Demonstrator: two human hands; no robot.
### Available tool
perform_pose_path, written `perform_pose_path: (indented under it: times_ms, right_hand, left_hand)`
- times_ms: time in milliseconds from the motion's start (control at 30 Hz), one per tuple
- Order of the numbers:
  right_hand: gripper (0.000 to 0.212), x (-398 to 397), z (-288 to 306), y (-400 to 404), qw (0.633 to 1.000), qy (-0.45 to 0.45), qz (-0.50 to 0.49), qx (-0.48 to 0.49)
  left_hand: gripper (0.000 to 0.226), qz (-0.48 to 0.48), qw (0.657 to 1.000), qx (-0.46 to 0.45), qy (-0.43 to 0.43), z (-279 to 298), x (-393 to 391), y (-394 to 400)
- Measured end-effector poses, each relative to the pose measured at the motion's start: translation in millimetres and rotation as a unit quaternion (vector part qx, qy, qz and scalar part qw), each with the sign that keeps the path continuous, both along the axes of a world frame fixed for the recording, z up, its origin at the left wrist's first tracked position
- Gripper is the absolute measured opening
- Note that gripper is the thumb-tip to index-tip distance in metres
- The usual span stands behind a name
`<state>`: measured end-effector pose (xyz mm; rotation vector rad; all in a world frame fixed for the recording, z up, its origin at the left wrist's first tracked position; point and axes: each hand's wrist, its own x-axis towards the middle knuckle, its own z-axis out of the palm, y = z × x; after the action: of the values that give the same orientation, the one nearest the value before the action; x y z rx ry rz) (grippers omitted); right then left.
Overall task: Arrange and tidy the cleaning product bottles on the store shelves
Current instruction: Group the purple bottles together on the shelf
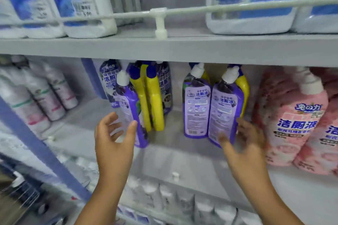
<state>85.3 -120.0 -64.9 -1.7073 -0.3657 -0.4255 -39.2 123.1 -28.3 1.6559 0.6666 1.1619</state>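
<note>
- Currently, both hands are raised to the middle shelf (182,162), and the step in hand appears to be straightening the purple toilet-cleaner bottles.
- Left hand (111,133): fingers spread and relaxed, holding nothing; the thumb tip lies at the lower edge of the leftmost purple bottle (130,113), though actual contact cannot be confirmed.
- Right hand (245,138): blurred, fingers loosely open, at the base of the front right purple bottle (225,113); no closed grip is visible.
- A second purple bottle (196,107) stands touching that one on its left; both show their back labels.
- Yellow bottles (154,100) stand just behind the leftmost purple bottle; pink bottles (292,120) occupy the right side.
- Farther up, white-and-blue refill packs (254,0) sit behind the upper shelf's rail (237,8).
- Next move, as judged: grip each purple bottle, turn its front label outward and close the gap between the two groups.
</note>
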Motion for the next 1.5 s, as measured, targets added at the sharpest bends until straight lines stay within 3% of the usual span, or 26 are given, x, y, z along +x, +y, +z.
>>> perform_pose_path:
  times_ms: [67, 133, 267, 367, 567, 933, 1267, 1400, 1500]
  right_hand:
    - [0.053, 10.0, -0.3, 14.6, 0.999, -0.007, -0.024, 0.022]
    - [0.06, 22.5, -0.3, 25.1, 0.999, 0.008, -0.017, 0.05]
    - [0.046, 42.1, 0.9, 33.5, 0.994, 0.08, -0.068, 0.001]
    - [0.037, 41.2, 3.2, 34.8, 0.99, 0.108, -0.092, -0.021]
    - [0.037, 13.5, 2.0, 38.3, 0.987, 0.101, -0.121, -0.003]
    - [0.038, -22.2, 12.5, 92.3, 0.993, 0.117, 0.009, -0.004]
    - [0.035, -11.3, 6.7, 156.2, 0.99, 0.092, 0.081, -0.073]
    - [0.03, -5.3, 15.4, 123.6, 0.997, 0.014, -0.059, 0.046]
    - [0.036, 23.0, 28.0, 94.2, 0.995, 0.01, -0.097, -0.015]
  left_hand:
    - [0.074, -0.03, 0.999, 0.004, 0.029, -4.0, 6.0, 26.0]
    - [0.083, -0.107, 0.992, -0.002, 0.064, -8.4, 16.0, 48.0]
    - [0.097, -0.211, 0.973, 0.027, 0.086, -24.2, 34.9, 80.0]
    - [0.101, -0.24, 0.968, 0.03, 0.07, -32.6, 38.8, 89.9]
    - [0.11, -0.234, 0.967, 0.051, 0.081, -36.5, 41.0, 96.8]
    - [0.099, -0.261, 0.963, 0.016, 0.068, -43.2, 41.4, 96.9]
    - [0.091, -0.201, 0.978, 0.017, 0.056, -38.3, 35.7, 82.3]
    - [0.091, -0.194, 0.979, 0.02, 0.061, -39.6, 37.8, 81.9]
    - [0.087, -0.194, 0.979, 0.019, 0.062, -39.5, 41.4, 79.5]
